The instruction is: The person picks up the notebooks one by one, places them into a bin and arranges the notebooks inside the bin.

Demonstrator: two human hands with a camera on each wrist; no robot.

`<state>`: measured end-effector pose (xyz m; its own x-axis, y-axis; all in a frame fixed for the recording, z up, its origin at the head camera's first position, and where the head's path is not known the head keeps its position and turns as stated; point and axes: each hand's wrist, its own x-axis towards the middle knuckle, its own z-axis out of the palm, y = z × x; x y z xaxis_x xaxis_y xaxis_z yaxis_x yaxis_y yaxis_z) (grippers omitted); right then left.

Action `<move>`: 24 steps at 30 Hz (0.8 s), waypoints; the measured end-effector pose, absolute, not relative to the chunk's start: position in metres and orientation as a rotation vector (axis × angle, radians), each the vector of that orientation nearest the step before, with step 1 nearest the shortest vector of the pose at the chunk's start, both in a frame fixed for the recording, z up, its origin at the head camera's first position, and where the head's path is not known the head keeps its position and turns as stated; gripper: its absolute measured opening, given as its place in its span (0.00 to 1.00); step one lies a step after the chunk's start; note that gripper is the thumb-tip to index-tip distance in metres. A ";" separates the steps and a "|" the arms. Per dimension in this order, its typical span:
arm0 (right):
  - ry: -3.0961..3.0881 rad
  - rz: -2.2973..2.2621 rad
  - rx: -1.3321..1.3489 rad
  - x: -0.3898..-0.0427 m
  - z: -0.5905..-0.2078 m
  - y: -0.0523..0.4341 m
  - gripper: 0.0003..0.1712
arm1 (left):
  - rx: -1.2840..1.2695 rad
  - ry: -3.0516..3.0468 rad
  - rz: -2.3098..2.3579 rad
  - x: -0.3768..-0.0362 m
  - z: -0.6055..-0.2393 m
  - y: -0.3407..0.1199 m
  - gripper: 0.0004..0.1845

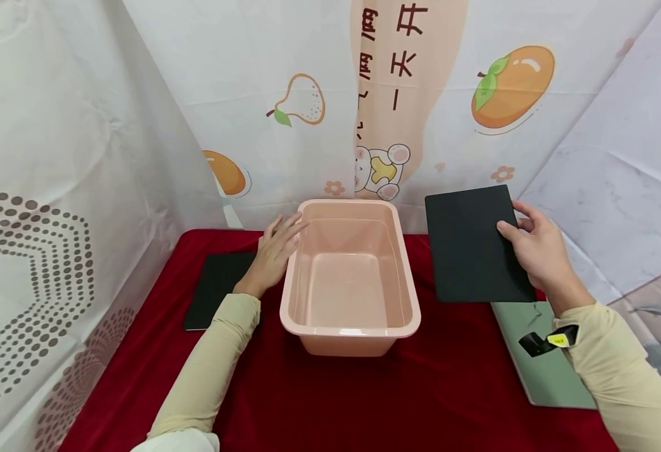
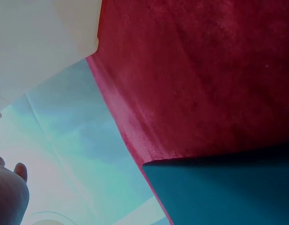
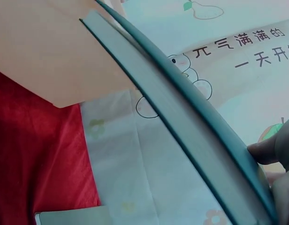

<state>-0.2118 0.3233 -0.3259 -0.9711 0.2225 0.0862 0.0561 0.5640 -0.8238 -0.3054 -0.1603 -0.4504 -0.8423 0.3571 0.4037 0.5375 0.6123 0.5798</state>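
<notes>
Right hand: the right hand [image 1: 536, 251] holds a black notebook [image 1: 474, 245] by its right edge, thumb on the front cover and fingers curled behind; in the right wrist view the fingers [image 3: 270, 150] pinch the closed book's edge [image 3: 181, 117].
Black notebook: lifted off the cloth, tilted, just right of the pink plastic basin [image 1: 353, 276] and apart from its rim.
Left hand: the left hand [image 1: 274, 251] lies with straight fingers flat against the basin's left outer wall near the far corner, steadying it; it grips nothing.
Basin: sits in the middle of the red cloth [image 1: 364, 389], nothing inside it.
Other books: a second dark notebook [image 1: 217, 289] lies flat on the cloth under the left forearm; a grey-green one [image 1: 545, 364] lies flat at the right, below the raised notebook.
Backdrop: a printed curtain with fruit and a bear [image 1: 381, 169] hangs behind.
Risk, grip: the hold is on one edge only, so the book could likely swing or slip out if it tilts further.
Risk, basin: a corner could catch the right rim and shove or tip the light basin, since the left hand only presses one side.
Risk, sleeve: the right sleeve hangs close over the grey-green notebook and could drag it.
</notes>
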 end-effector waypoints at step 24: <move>-2.603 1.546 -0.220 -0.241 -0.296 0.290 0.43 | -0.718 -2.600 -1.076 -0.306 -0.450 -0.159 0.28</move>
<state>-0.2412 0.2895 -0.2965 -0.9839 0.1777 0.0171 0.0700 0.4720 -0.8788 -0.3064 -0.1593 -0.4501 -0.8514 0.3491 0.3915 0.5237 0.6086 0.5962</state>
